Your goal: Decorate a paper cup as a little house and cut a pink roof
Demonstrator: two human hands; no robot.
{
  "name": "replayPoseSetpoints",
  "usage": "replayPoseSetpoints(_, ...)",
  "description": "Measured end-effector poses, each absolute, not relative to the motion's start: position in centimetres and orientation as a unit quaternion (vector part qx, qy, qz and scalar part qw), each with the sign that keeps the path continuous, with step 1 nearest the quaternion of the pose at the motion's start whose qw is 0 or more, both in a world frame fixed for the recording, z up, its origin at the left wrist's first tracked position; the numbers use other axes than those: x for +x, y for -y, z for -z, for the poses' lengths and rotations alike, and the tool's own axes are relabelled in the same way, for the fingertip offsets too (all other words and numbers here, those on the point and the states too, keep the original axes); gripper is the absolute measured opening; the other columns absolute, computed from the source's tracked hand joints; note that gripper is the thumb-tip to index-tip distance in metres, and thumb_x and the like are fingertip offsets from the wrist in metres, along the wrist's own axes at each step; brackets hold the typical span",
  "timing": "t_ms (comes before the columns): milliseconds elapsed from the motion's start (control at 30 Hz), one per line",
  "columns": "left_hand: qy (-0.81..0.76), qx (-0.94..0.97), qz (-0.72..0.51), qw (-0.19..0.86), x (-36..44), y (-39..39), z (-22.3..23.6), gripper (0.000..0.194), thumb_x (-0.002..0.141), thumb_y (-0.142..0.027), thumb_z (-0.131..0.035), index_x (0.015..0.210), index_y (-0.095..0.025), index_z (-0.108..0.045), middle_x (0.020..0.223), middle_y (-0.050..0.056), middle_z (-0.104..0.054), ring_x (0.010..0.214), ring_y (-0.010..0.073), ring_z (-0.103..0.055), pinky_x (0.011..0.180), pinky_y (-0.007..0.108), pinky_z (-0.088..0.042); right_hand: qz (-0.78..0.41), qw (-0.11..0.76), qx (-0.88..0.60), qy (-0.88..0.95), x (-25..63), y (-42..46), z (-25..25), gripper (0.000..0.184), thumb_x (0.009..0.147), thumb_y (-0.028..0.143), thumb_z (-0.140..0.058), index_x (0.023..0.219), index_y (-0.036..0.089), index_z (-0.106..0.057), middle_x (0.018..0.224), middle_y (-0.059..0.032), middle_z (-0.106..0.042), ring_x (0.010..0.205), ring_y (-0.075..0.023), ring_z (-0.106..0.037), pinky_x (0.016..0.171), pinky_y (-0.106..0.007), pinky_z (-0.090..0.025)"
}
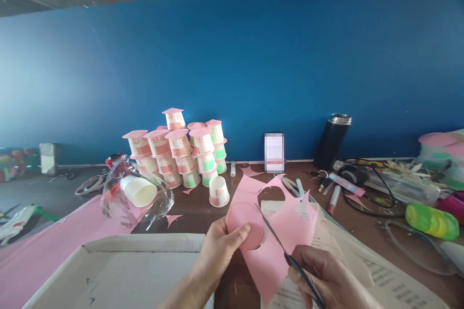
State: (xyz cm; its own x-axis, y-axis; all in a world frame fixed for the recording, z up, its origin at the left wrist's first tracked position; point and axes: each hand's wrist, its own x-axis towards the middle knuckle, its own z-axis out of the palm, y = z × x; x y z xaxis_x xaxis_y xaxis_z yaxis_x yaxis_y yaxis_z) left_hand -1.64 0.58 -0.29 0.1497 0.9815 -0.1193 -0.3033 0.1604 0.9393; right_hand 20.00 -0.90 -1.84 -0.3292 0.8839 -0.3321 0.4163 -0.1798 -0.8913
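A sheet of pink paper (286,236) with a round hole cut in it is pinched in my left hand (223,246), thumb on top. Under that thumb lies a circle (250,219), partly cut out along its right side. My right hand (319,273) grips black-handled scissors (277,239), whose blades reach over the paper along the circle's edge. Beyond my hands stands a single upturned paper cup (219,192) with a drawn window. Behind it, several cups (179,142) with pink paper roofs are stacked in tiers.
A white box lid (145,244) lies at front left, near a plastic bag (108,198) with plain cups. Printed sheets (337,251) lie under the pink paper. A phone (274,153) and a black bottle (331,142) stand before the blue partition (246,67). Markers (333,200) and cables clutter the right.
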Motion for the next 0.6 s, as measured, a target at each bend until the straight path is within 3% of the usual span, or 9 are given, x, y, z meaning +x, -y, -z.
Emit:
replayPoseSetpoints(433, -0.398, 0.409, -0.513, 0.641, -1.69, -0.51, 0.63, 0.037, 0.079, -0.041, -0.072, 0.101, -0.011, -0.072, 0.083, 0.011, -0.073, 0.076, 0.0212, -0.065, 0.072, 0.031, -0.048, -0.545, 0.222, -0.533, 0.608, 20.14, 0.78, 2.2, 0.053, 0.077, 0.071, -0.055, 0.065, 0.021, -0.045, 0.049, 0.0057, -0.053, 0.031, -0.0012, -0.026, 0.032, -0.019, -0.016)
replayPoseSetpoints(600, -0.4, 0.409, -0.52, 0.635, -1.69, -0.54, 0.61, 0.033, 0.08, -0.039, -0.071, 0.099, -0.012, -0.072, 0.08, 0.008, -0.072, 0.073, 0.0189, -0.063, 0.069, 0.029, -0.049, -0.537, 0.215, -0.541, 0.611, 20.18, 0.73, 2.36, 0.049, 0.08, 0.066, -0.055, 0.064, 0.021, -0.045, 0.049, 0.0055, -0.053, 0.03, -0.0008, -0.027, 0.031, -0.019, -0.015)
